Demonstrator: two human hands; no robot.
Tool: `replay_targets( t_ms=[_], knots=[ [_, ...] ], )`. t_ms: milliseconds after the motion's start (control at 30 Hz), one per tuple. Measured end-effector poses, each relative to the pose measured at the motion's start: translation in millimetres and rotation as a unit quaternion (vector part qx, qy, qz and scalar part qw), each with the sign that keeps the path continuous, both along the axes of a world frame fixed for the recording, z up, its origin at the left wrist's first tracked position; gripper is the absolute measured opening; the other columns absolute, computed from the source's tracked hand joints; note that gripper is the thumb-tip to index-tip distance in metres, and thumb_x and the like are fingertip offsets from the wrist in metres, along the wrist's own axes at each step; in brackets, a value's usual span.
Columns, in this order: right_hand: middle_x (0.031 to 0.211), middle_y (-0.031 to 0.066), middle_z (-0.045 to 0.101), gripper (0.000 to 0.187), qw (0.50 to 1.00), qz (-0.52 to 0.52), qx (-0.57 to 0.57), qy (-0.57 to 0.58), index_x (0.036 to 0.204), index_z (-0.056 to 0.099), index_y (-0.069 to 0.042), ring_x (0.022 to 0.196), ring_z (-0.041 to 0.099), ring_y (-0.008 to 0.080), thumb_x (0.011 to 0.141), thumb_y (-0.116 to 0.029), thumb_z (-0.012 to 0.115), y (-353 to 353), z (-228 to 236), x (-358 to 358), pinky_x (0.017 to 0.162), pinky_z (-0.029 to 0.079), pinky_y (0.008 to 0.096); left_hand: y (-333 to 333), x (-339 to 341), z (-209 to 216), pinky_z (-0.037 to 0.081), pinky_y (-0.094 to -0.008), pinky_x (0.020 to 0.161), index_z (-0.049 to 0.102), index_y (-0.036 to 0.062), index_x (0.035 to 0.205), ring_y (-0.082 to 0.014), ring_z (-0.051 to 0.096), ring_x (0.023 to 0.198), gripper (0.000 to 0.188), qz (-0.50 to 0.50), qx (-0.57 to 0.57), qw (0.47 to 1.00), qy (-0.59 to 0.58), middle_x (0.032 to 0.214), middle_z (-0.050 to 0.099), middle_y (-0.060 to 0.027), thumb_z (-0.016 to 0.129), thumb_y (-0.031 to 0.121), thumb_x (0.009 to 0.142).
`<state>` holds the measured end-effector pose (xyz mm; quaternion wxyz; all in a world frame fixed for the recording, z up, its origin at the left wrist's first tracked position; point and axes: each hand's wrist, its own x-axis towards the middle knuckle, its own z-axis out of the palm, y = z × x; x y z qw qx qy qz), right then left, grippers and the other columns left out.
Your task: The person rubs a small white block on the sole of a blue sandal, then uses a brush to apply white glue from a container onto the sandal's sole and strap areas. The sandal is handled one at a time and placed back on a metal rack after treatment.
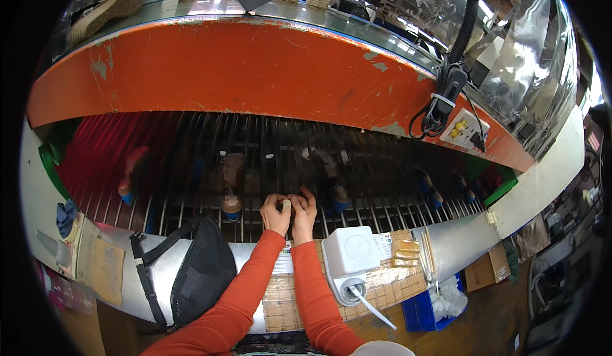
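Observation:
My two hands meet in front of me over a bed of metal bars [376,212]. The fingers of my left hand [274,216] are bent together in a pinch, and a pale beige band or wrap shows at one fingertip. Right beside it, my right hand [305,217] has its fingers curled in toward the left, one finger pointing up. Whatever lies between the fingertips is too small or hidden to make out. Shoe-like pieces with blue ends lie on the bars: a brown one [232,181] left of my hands and a dark one [331,181] to the right.
An orange panel [210,69] spans the far side above the bars. On the near ledge sit a black mesh waist bag [204,273], a white pot [350,254] with a white-handled tool, and amber blocks [405,254]. A blue bin [421,314] stands below right. A black cable [468,24] hangs at right.

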<state>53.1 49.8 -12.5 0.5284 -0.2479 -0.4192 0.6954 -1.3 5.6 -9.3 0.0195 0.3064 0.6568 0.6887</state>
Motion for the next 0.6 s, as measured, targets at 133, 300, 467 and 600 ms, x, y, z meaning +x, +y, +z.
replay_targets(
  t_ms=[133,300,467,600],
  knots=[
    [0.092,0.0101,0.066,0.047,0.997,0.025,-0.057,0.051,0.131,0.040,0.000,0.086,0.062,0.0141,0.088,0.002,0.057,3,-2,-1,0.076,0.049,0.0255,1,0,-2,0.048,-0.0351,0.068,0.061,-0.0012,0.081,-0.0266,0.061,0.072,0.009,-0.006,0.005,1.000,0.015,0.079,0.062,-0.0133,0.062,0.006,0.077],
    [0.097,0.0158,0.062,0.052,0.986,0.025,-0.132,0.103,0.134,0.036,0.002,0.091,0.060,0.0208,0.086,0.003,0.057,6,-3,-1,0.083,0.051,0.0321,6,-1,-8,0.048,-0.0359,0.065,0.060,-0.0001,0.077,-0.0279,0.061,0.071,0.007,-0.004,-0.018,0.999,0.032,0.077,0.062,-0.0137,0.062,0.007,0.076],
    [0.101,0.0141,0.061,0.055,0.977,0.031,-0.158,0.139,0.134,0.038,-0.001,0.094,0.059,0.0203,0.084,-0.001,0.060,5,-2,-3,0.086,0.048,0.0344,10,-4,-16,0.046,-0.0344,0.064,0.060,-0.0003,0.078,-0.0245,0.059,0.067,0.005,-0.015,-0.008,0.999,0.048,0.076,0.061,-0.0126,0.060,0.004,0.077],
    [0.101,0.0071,0.064,0.050,0.972,0.033,-0.177,0.150,0.131,0.043,-0.006,0.094,0.059,0.0144,0.084,-0.006,0.062,5,1,-3,0.077,0.044,0.0305,8,-12,-20,0.045,-0.0282,0.060,0.062,0.0002,0.083,-0.0129,0.057,0.066,0.008,-0.027,-0.025,0.998,0.048,0.075,0.063,-0.0061,0.059,0.008,0.084]
  ],
)
